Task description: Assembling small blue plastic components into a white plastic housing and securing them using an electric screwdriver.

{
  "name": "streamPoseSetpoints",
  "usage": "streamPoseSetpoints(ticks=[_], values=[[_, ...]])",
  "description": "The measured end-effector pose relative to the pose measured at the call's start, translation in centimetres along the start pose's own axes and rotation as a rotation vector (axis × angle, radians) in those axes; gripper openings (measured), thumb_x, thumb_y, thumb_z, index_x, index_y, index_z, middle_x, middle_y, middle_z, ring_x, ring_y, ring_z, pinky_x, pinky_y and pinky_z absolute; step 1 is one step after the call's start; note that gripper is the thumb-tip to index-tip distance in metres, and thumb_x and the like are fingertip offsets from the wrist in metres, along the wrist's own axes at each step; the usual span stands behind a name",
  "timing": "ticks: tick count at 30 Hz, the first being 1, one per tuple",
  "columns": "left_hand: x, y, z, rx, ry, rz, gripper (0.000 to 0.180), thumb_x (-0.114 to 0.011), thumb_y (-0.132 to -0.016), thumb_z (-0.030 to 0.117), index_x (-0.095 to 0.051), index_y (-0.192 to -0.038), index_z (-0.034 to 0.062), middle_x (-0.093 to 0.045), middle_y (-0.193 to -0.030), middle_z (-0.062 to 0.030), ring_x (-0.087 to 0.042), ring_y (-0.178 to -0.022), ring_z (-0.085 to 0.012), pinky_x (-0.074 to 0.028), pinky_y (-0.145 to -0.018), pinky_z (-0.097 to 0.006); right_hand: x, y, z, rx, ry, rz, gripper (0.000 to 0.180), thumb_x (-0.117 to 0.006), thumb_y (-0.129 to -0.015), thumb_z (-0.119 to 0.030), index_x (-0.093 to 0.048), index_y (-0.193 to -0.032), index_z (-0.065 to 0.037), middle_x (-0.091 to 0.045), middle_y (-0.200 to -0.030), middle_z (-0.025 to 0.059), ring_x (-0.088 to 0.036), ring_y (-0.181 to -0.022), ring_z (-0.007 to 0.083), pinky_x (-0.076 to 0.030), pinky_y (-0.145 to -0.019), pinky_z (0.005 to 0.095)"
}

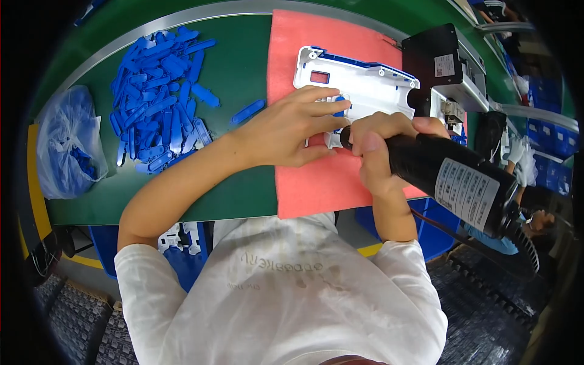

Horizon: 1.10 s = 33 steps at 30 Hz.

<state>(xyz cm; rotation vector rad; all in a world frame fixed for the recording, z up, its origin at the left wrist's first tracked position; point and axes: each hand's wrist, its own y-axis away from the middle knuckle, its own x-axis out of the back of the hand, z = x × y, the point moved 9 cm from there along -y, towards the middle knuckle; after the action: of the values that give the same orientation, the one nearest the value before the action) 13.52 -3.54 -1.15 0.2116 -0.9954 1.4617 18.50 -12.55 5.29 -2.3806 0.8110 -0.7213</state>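
My right hand (382, 146) is wrapped round a black electric screwdriver (420, 161), its narrow front end pointing left at the near edge of a white plastic housing (380, 91). Blue trim runs along the far edge of this housing, which lies hollow side up. My left hand (292, 125) rests over its near left part, fingers stretched and apart, beside a small blue piece (339, 106) inside. The screwdriver's tip and the spot it meets are hidden by my fingers. Left of my left hand lies one loose blue plastic strip (248, 112).
A pink foam mat (325, 191) covers part of the green table (240, 45). On the left are a heap of blue plastic strips (158, 100) and a clear plastic bag (68, 146). A black machine (435, 52) stands at right, with a person's gloved hand (517, 149) beyond.
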Motion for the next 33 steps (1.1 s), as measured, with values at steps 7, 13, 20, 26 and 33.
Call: streamPoseSetpoints(ticks=[7,13,20,26,33], values=[[0.0,-0.2,-0.2,0.034,0.031,-0.013,0.055,-0.075,-0.069,0.009,-0.06,-0.121,0.0032,-0.053,-0.136,-0.0101,-0.043,-0.131,-0.0336,-0.043,-0.103,-0.044,-0.2,-0.1,-0.2,0.074,-0.29,0.103,0.044,-0.06,-0.078,0.011,-0.04,-0.113,-0.006,-0.059,-0.075,0.0046,-0.056,-0.064,0.013,-0.046,-0.067,0.0251],[0.2,-0.6,0.4,0.033,0.029,-0.024,0.046,-0.078,-0.069,0.015,-0.064,-0.11,0.0006,-0.057,-0.129,-0.0149,-0.046,-0.128,-0.0347,-0.04,-0.105,-0.045,-0.1,0.3,-0.2,-0.005,-0.193,0.01,0.044,-0.055,-0.084,0.006,-0.03,-0.115,-0.013,-0.053,-0.074,0.0066,-0.054,-0.06,0.0163,-0.05,-0.065,0.0331],[2.3,-1.7,2.2,-0.045,-0.204,-0.011,0.033,-0.079,-0.073,0.018,-0.067,-0.098,0.0009,-0.064,-0.117,-0.0153,-0.055,-0.119,-0.0366,-0.046,-0.1,-0.046,11.6,0.7,-5.9,0.196,-0.523,0.686,0.054,-0.051,-0.087,-0.007,-0.032,-0.136,-0.014,-0.045,-0.067,0.0028,-0.046,-0.048,0.0139,-0.043,-0.044,0.0308],[9.0,-5.7,-5.5,0.759,0.827,0.047,0.031,-0.072,-0.085,0.031,-0.071,-0.089,-0.0001,-0.07,-0.08,-0.0083,-0.065,-0.067,-0.0129,-0.053,-0.062,-0.027,17.2,2.8,-5.8,0.229,-0.464,0.746,0.057,-0.049,-0.085,-0.008,-0.032,-0.138,-0.014,-0.042,-0.066,0.0033,-0.043,-0.048,0.0141,-0.04,-0.048,0.0304],[10.8,-15.3,-10.6,0.654,0.441,0.205,0.043,-0.074,-0.081,0.039,-0.072,-0.09,-0.0021,-0.067,-0.077,-0.0091,-0.062,-0.072,-0.0137,-0.048,-0.064,-0.029,14.9,2.3,-1.2,0.007,-0.357,0.673,0.059,-0.063,-0.081,0.001,-0.029,-0.13,0.001,-0.053,-0.067,0.0074,-0.05,-0.049,0.0158,-0.048,-0.049,0.0335]])
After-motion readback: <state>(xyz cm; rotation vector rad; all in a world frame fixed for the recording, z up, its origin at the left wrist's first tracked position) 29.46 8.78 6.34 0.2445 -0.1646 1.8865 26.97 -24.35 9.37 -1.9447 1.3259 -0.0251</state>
